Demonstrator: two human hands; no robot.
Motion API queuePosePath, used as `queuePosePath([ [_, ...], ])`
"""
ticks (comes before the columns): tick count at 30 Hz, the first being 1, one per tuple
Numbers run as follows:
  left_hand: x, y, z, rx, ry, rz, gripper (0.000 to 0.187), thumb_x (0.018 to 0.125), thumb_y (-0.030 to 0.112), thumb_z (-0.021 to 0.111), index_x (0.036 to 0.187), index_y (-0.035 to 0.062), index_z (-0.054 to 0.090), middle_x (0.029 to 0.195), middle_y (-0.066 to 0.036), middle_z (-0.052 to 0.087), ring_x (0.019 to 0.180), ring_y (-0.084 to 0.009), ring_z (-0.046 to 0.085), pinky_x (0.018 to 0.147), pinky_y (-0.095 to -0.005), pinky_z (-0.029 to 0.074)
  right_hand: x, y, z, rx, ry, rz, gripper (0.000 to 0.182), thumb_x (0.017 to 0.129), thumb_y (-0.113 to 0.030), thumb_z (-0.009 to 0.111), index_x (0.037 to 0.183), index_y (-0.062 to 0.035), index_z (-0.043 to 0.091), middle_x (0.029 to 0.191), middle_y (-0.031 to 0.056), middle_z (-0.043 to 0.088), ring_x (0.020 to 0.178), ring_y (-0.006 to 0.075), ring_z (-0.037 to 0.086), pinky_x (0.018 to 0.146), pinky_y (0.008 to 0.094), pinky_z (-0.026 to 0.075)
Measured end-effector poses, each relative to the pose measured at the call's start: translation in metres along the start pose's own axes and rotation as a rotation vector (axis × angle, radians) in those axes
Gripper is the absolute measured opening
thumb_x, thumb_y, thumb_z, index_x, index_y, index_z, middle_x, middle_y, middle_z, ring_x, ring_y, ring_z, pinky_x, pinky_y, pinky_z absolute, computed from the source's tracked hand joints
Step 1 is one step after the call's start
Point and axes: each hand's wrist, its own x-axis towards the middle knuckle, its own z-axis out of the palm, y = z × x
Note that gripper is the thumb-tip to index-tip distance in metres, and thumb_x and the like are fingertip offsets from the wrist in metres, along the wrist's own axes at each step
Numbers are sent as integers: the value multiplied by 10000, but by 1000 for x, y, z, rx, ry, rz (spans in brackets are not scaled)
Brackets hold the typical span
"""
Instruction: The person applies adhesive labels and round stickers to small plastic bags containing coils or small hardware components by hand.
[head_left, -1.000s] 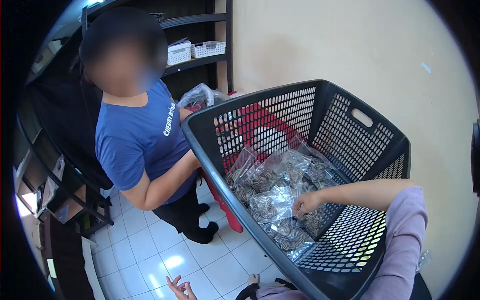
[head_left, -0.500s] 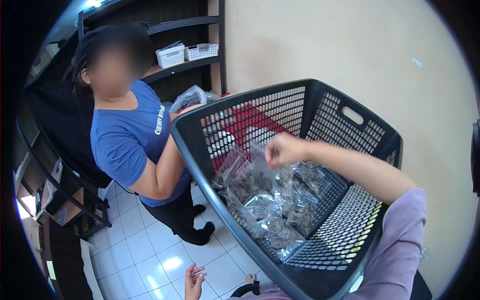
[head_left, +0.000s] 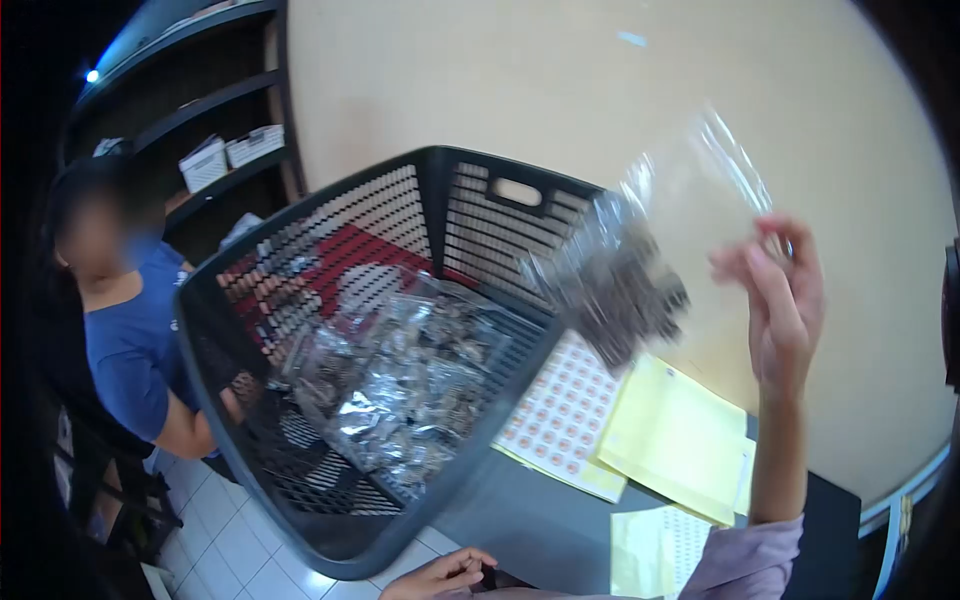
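My right hand (head_left: 778, 300) is raised at the right and grips a clear plastic bag (head_left: 640, 250) with dark coiled pieces inside; the bag hangs in the air above the table, blurred by motion. To its left stands a black perforated basket (head_left: 300, 250) that holds several more clear bags of coiled pieces (head_left: 400, 380). My left hand (head_left: 440, 578) shows at the bottom edge with its fingers curled, holding nothing that I can see.
A person in a blue shirt (head_left: 125, 350) stands at the left beside the basket. On the dark table (head_left: 540, 520) lie a sheet of round orange stickers (head_left: 560, 410) and yellow sheets (head_left: 675, 440). Dark shelves with white baskets (head_left: 225, 155) stand behind.
My right hand has lifted one bag out of the basket and swung it up to the right. The view has turned right, so the table and sheets now show.
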Motion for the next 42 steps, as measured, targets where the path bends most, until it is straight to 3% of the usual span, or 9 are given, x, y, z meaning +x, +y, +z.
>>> queuePosePath([
  [1, 15, 4, 7, 132, -118, 138, 326, 877, 162, 467, 1146, -12, 408, 833, 28, 432, 810, -51, 443, 770, -233, 345, -20, -2, -17, 40, 86, 50, 182, 832, -40, 450, 995, 41, 449, 807, 89, 526, 760, 199, 597, 615, 272, 495],
  [3, 45, 20, 23, 106, -167, 342, 282, 854, 142, 513, 1089, 11, 428, 847, 26, 405, 763, -51, 412, 746, -221, 359, -67, 3, -53, 51, 177, 131, 141, 833, -36, 437, 954, 34, 454, 796, 99, 503, 718, 222, 601, 559, 300, 512],
  [6, 88, 58, 54, 111, -83, 585, 356, 806, 102, 549, 1117, 22, 393, 856, 4, 428, 791, -80, 431, 766, -249, 372, -134, 14, -78, -29, 228, 211, 96, 795, 77, 443, 882, 48, 471, 848, 94, 444, 644, 226, 618, 529, 276, 530],
  [12, 150, 133, 139, 266, -75, 985, 532, 734, 58, 615, 1188, 22, 339, 1036, -94, 503, 958, -144, 485, 819, -294, 388, -203, 20, -90, 53, 356, 289, 108, 803, 64, 452, 906, 43, 476, 850, 90, 428, 660, 214, 612, 554, 271, 527],
  [15, 160, 137, 172, 183, -185, 893, 501, 722, 49, 638, 1154, 15, 387, 1035, -113, 533, 968, -155, 513, 804, -291, 412, -210, 20, -93, 33, 330, 286, 206, 783, 80, 480, 985, 53, 451, 838, 96, 456, 651, 204, 610, 577, 274, 522],
  [16, 161, 138, 179, 224, -139, 924, 354, 730, 12, 628, 1052, -2, 480, 919, -92, 576, 873, -147, 563, 741, -270, 448, -212, 17, -97, 62, 345, 324, 285, 761, 92, 501, 1034, 47, 432, 835, 96, 478, 682, 188, 604, 616, 271, 519],
  [20, 169, 132, 192, 138, -91, 973, 129, 763, -38, 572, 890, -22, 553, 823, -76, 588, 754, -120, 581, 680, -243, 466, -206, 7, -103, 50, 444, 355, 277, 743, 59, 550, 1006, 27, 469, 797, 84, 529, 727, 141, 571, 651, 236, 458],
  [24, 176, 128, 197, 168, -52, 998, 127, 759, -35, 579, 883, -23, 554, 814, -67, 585, 749, -108, 573, 675, -233, 459, -211, 25, -115, 136, 374, 402, 106, 733, 23, 592, 832, 9, 556, 792, 80, 546, 705, 117, 543, 654, 224, 427],
  [42, 184, 129, 193, 245, 51, 1072, 302, 688, -37, 626, 949, 6, 481, 742, -78, 583, 710, -116, 571, 642, -228, 447, -204, 31, -116, -185, 227, 372, 82, 707, 0, 640, 758, 15, 577, 722, 87, 586, 672, 144, 556, 619, 241, 427],
])
